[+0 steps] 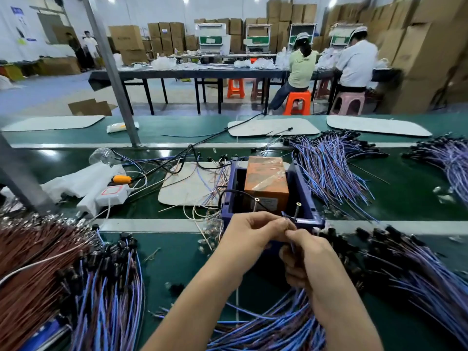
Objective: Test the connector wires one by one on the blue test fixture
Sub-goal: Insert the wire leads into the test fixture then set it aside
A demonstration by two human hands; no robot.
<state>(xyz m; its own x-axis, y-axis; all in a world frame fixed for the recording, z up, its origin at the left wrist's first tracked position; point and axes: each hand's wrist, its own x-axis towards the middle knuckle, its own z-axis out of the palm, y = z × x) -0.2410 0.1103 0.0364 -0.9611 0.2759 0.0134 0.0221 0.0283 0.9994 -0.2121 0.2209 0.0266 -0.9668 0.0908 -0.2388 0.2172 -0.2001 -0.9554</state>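
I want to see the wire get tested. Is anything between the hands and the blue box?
Nothing visible. The left hand and right hand pinch a wire right at the blue test fixture's near edge, nothing between them.

One blue test fixture (304, 193); two hands (255, 231) (306, 254).

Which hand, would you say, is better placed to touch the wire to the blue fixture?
Left: the left hand pinches the wire end at the blue fixture; the right hand holds the bundle.
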